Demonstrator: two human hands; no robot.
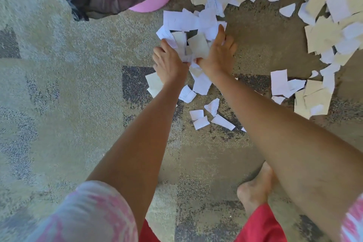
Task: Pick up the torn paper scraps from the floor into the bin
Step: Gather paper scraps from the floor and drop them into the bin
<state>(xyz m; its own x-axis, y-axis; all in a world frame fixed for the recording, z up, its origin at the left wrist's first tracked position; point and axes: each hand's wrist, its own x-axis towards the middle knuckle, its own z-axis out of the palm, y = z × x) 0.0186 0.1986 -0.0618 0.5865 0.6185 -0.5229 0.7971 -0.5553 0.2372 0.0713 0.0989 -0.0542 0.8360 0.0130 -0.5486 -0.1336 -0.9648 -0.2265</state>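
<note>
Both hands are down on the speckled grey-brown carpet (78,104): the left hand (170,63) and the right hand (218,53) are cupped inward, pressing a bunch of white and cream torn paper scraps (196,45) between them. Best to squeeze firmly and scoop from underneath so nothing sheds. The round pink bin with a dark plastic liner (157,0) waits just beyond; its contents can't be made out. Many scraps litter the floor at right.
</note>
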